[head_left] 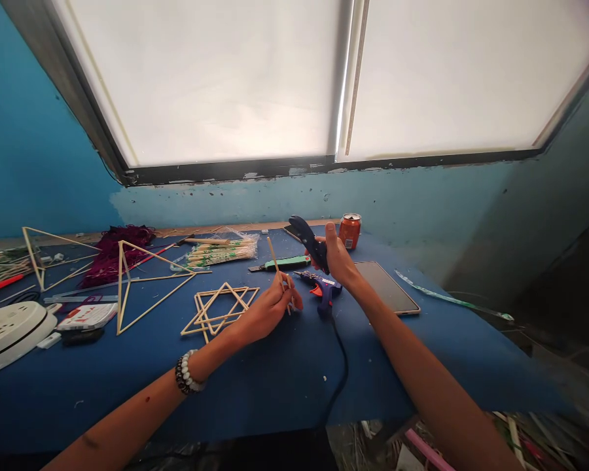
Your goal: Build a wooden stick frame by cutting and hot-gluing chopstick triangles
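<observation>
My left hand [275,301] is closed around a thin wooden stick [272,255], which points up and away from me. A second stick end shows by the fingers. Higher up, my right hand [336,258] grips a dark hand tool with a curved, rounded end [304,232]; its exact kind is unclear. Below that hand lies a blue glue gun [326,291] with an orange trigger and a dark cord. A green utility knife [287,263] lies behind my left hand. Beside the left wrist rests a star-shaped stick frame [220,311].
Triangular stick frames [122,288] stand on the left, near purple yarn [112,252] and a white round device [14,330]. Bundled sticks [223,250] lie at the back. A tablet [387,288] and an orange can [350,231] are on the right.
</observation>
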A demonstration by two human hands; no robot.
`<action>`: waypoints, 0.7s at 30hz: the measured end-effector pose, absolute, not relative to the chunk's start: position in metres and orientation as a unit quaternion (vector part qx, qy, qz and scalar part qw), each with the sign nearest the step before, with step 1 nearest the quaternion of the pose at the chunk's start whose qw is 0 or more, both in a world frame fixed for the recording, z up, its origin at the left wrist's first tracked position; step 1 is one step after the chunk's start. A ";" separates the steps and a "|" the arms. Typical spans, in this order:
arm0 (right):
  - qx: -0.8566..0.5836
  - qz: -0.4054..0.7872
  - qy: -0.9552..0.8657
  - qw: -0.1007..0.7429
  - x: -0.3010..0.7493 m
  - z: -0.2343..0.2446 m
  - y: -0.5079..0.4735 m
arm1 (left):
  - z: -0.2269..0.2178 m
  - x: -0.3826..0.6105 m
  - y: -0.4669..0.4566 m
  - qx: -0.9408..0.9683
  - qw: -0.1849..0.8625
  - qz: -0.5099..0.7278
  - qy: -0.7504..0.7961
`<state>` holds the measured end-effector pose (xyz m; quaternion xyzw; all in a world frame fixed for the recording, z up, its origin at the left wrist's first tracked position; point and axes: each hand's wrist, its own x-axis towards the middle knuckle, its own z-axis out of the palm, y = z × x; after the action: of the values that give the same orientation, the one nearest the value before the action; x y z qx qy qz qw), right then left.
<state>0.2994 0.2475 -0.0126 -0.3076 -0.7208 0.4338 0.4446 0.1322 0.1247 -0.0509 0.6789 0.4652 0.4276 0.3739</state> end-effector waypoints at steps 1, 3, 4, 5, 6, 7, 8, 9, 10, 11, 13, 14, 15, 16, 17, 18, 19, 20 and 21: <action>-0.302 0.442 -0.722 0.437 0.299 -0.012 0.246 | -0.052 0.132 0.126 0.682 0.370 0.428 0.464; -0.292 0.460 -0.724 0.423 0.299 -0.012 0.243 | -0.053 0.131 0.127 0.688 0.361 0.424 0.465; -0.286 0.466 -0.724 0.419 0.299 -0.011 0.241 | -0.053 0.131 0.128 0.691 0.354 0.421 0.469; -0.280 0.471 -0.726 0.416 0.299 -0.011 0.239 | -0.053 0.131 0.129 0.694 0.344 0.417 0.475; -0.271 0.474 -0.728 0.414 0.299 -0.010 0.237 | -0.052 0.131 0.129 0.697 0.335 0.414 0.481; -0.260 0.477 -0.731 0.412 0.299 -0.009 0.236 | -0.052 0.132 0.130 0.699 0.329 0.410 0.485; -0.248 0.481 -0.734 0.411 0.300 -0.008 0.234 | -0.051 0.133 0.130 0.700 0.330 0.408 0.485; -0.235 0.487 -0.736 0.408 0.301 -0.007 0.233 | -0.050 0.134 0.130 0.700 0.335 0.406 0.482; -0.224 0.494 -0.738 0.402 0.301 -0.005 0.232 | -0.050 0.135 0.131 0.700 0.344 0.406 0.477; -0.215 0.499 -0.741 0.395 0.301 -0.003 0.230 | -0.049 0.135 0.131 0.699 0.352 0.405 0.472; -0.208 0.495 -0.754 0.379 0.301 0.001 0.227 | -0.049 0.136 0.131 0.704 0.358 0.403 0.463; -0.210 0.482 -0.764 0.374 0.300 0.003 0.225 | -0.048 0.137 0.131 0.708 0.356 0.402 0.459; -0.214 0.466 -0.774 0.372 0.299 0.005 0.223 | -0.048 0.137 0.131 0.713 0.353 0.400 0.455; -0.218 0.449 -0.781 0.376 0.298 0.006 0.222 | -0.048 0.137 0.130 0.717 0.351 0.398 0.452; -0.219 0.436 -0.786 0.380 0.297 0.006 0.221 | -0.047 0.137 0.130 0.720 0.350 0.397 0.449; -0.217 0.431 -0.787 0.384 0.296 0.006 0.220 | -0.047 0.137 0.130 0.720 0.351 0.397 0.447; -0.211 0.432 -0.787 0.386 0.295 0.005 0.219 | -0.047 0.138 0.130 0.719 0.355 0.398 0.446; -0.201 0.440 -0.787 0.382 0.294 0.004 0.219 | -0.047 0.138 0.131 0.715 0.360 0.399 0.446; -0.189 0.451 -0.788 0.375 0.293 0.003 0.218 | -0.047 0.138 0.131 0.711 0.365 0.402 0.447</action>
<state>0.2931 0.2181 0.0030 -0.1889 -0.7876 0.4510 0.3750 0.1378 0.1306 -0.0468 0.7111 0.4467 0.4016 0.3654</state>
